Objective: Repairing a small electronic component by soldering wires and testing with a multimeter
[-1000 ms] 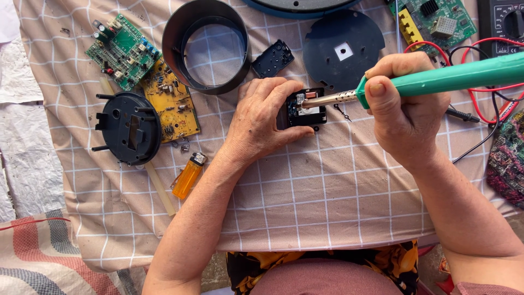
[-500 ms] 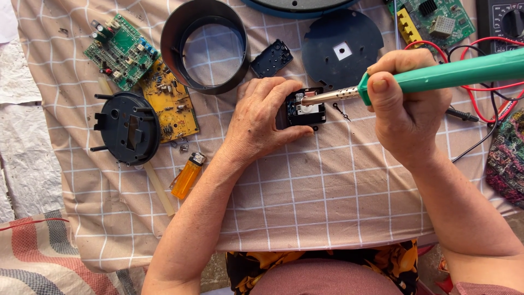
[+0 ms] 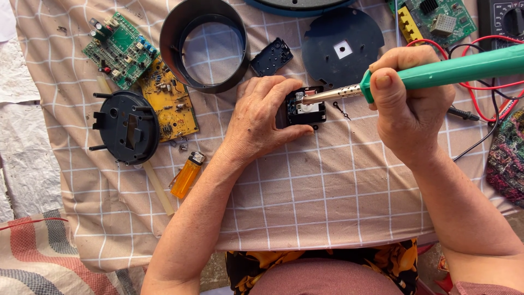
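my right hand (image 3: 406,117) grips the iron (image 3: 436,71), lying crosswise, tip left on the module (image 3: 305,109) my left hand (image 3: 262,117) pinches; ring (image 3: 204,46) upper left.

Small white square (image 3: 343,49), label-like, dead centre on the dark round disc (image 3: 327,63) up top. Whitish patch (image 3: 309,107) on the little black module (image 3: 295,116) pinched in the left hand (image 3: 262,117), sticker or bare part, hard to tell. Narrow dark window (image 3: 132,131) in the black round housing (image 3: 114,145), far left
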